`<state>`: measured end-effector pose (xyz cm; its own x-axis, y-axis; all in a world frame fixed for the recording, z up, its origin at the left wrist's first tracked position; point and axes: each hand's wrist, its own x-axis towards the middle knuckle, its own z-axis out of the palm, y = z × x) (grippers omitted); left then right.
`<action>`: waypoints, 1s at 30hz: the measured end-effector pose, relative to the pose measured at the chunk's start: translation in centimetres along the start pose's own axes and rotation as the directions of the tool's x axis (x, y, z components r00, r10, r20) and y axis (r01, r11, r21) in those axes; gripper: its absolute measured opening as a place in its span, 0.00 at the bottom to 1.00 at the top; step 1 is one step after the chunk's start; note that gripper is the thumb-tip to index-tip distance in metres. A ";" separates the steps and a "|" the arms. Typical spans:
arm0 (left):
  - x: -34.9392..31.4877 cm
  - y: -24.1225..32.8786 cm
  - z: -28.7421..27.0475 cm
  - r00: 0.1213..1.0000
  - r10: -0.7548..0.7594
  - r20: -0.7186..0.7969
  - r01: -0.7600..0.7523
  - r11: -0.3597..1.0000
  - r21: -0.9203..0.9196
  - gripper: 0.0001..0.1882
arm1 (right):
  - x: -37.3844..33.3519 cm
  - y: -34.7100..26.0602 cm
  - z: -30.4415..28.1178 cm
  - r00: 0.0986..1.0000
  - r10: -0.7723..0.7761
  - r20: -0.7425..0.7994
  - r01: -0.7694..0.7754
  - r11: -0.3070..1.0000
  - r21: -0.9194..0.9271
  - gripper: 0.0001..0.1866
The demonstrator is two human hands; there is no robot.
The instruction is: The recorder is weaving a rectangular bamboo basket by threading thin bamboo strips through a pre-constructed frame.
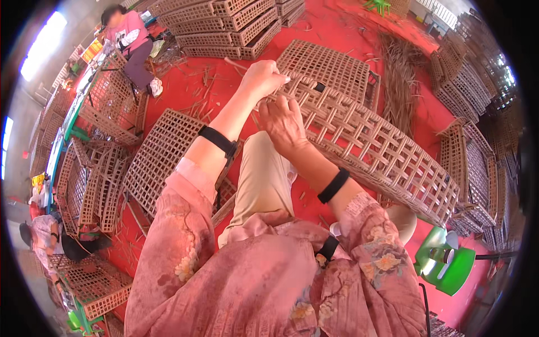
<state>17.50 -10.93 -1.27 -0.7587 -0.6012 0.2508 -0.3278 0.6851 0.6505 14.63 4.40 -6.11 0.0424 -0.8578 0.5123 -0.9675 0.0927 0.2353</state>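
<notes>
A brown woven wicker basket (370,140) lies tilted across my lap, its openwork side facing up and its near-left corner under my hands. My left hand (261,80) is closed at the corner of its braided rim; a pale strand (236,64) shows just beyond the knuckles. What lies inside that fist is mostly hidden. Just below it, my right hand (284,124) has its fingers curled on the basket's end, touching the weave. A small black piece (319,87) sits on the rim.
Wicker baskets are stacked at the back (224,25) and right (463,84). A wicker panel (163,163) stands left of my knees. Loose strands (400,84) litter the red floor. A green stool (449,264) holding a can is at right. Two people sit at left.
</notes>
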 end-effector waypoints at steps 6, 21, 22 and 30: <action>-0.8 8.0 -1.6 0.936 0.345 0.066 -0.350 0.934 0.077 0.19 | -4.4 3.9 -7.6 0.968 -0.030 -0.251 0.055 0.994 0.093 0.14; -6.2 -5.1 9.4 0.997 -0.043 0.057 0.068 0.822 -0.565 0.16 | -15.7 15.0 -21.6 0.966 0.106 -0.235 -0.165 0.955 -0.245 0.24; -5.9 -6.8 12.1 0.986 -0.133 0.103 0.168 0.843 -0.512 0.17 | -16.6 16.4 -22.8 0.961 0.148 -0.233 -0.221 0.917 -0.333 0.23; -6.2 -15.7 23.4 0.913 -0.341 0.224 0.388 0.896 -0.216 0.21 | -23.4 26.2 -27.7 0.943 0.226 -0.242 -0.329 0.734 -0.594 0.19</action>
<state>14.20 -8.31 -29.86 -0.7068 -0.6906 -0.1533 -0.4662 0.2917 0.8352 -4.85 40.93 10.91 -0.1186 -0.6658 0.7367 -0.5764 0.6503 0.4949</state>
